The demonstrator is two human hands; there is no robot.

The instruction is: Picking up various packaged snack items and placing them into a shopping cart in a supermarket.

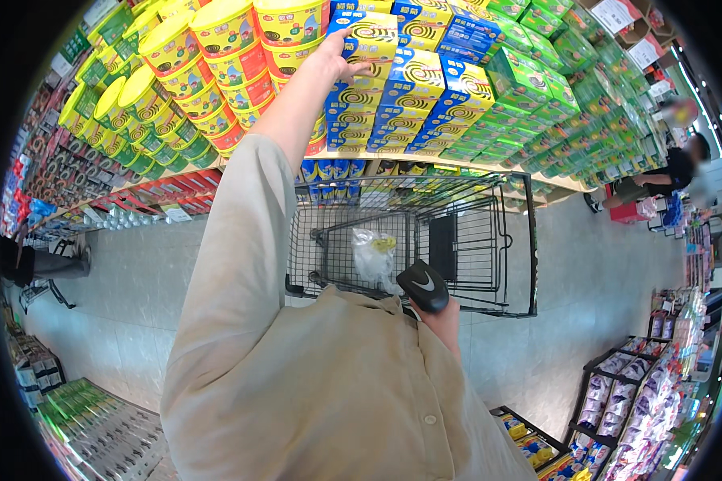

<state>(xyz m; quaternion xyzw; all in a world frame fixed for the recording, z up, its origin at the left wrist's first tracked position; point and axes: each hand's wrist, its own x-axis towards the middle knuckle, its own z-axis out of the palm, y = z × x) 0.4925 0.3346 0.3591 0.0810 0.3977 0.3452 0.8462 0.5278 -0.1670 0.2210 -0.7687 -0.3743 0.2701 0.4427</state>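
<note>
My left arm stretches up to a stack of blue and yellow boxes with spiral pictures. At its top my left hand (342, 58) grips the left side of a mosquito coil box (375, 34), thumb across the front and fingers along the edge. More boxes of the same kind (413, 68) are stacked beside and below it. Close to my body, my right hand (443, 314) is closed round a black rounded object (423, 286) with a white curved mark; its kind is unclear. Beyond it, a clear plastic bag (373, 256) with something yellowish lies in the shopping cart (531, 240).
Yellow-lidded tubs (223, 56) stand left of the boxes, green boxes (529, 88) right. The cart is between me and the shelf. Other people (674, 172) are at the far right and left edges. Display racks (618, 385) stand behind me on the right.
</note>
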